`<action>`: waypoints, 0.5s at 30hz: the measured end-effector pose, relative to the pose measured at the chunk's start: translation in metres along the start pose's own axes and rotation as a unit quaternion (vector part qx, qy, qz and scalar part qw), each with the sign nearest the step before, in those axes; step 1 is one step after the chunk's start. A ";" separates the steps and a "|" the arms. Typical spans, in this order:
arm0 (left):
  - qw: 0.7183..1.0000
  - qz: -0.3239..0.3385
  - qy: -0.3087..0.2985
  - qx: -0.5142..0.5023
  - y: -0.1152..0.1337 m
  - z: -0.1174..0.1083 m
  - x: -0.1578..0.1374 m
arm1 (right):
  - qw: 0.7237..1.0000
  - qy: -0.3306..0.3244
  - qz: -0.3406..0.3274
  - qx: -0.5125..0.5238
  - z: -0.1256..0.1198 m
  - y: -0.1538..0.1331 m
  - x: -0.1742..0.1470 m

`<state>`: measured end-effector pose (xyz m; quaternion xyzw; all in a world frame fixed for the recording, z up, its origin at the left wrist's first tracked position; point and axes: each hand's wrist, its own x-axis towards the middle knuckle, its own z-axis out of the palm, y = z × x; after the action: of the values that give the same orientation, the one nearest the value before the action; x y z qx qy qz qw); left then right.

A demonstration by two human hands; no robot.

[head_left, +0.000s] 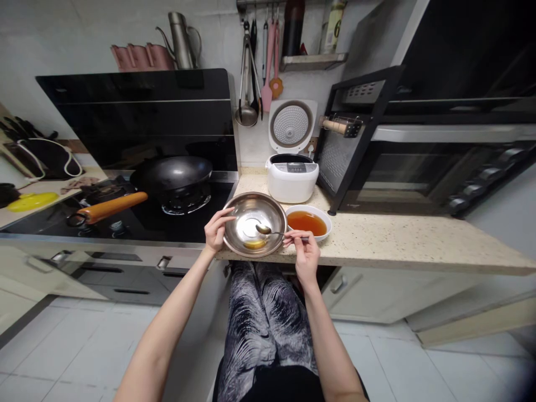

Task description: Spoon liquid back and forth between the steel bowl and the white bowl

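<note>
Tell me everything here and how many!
Round steel bowl: 1, silver, counter edge
Metal spoon: 1, silver, over steel bowl
Round bowl of brownish-orange liquid: 1, white, beside steel bowl
Open rice cooker: 1, white, behind bowls
Round metal wok: 1, black, on stove
Metal kettle: 1, grey, above stove
Small containers: 3, pink, beside kettle
Hanging utensils: several, mixed colours, wall
Flat rounded object: 1, yellow, far left
Glass-fronted oven: 1, black, right
Left hand: 1, bare, steel bowl's rim
Right hand: 1, bare, holding spoon

Kitchen, by look of it: wok (180, 172) on gas stove (186, 205), open rice cooker (292, 181), hanging utensils (248, 72), oven (402, 176).
</note>
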<state>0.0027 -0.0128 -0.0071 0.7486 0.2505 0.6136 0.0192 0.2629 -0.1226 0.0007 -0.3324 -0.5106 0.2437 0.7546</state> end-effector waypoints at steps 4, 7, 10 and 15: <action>1.000 0.016 0.002 -0.011 0.000 0.000 0.001 | 1.000 0.011 -0.012 0.007 -0.002 -0.001 0.006; 1.000 0.019 0.004 -0.012 0.000 0.000 0.001 | 1.000 0.018 -0.015 -0.005 -0.004 -0.002 0.010; 1.000 0.018 0.005 -0.012 0.000 0.000 0.001 | 1.000 0.021 -0.018 -0.007 -0.006 -0.004 0.014; 1.000 0.008 0.002 0.003 0.000 0.000 0.001 | 0.998 0.034 -0.046 -0.017 -0.009 -0.012 0.022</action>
<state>0.0028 -0.0124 -0.0067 0.7494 0.2465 0.6145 0.0112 0.2796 -0.1170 0.0205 -0.3292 -0.5036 0.1891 0.7761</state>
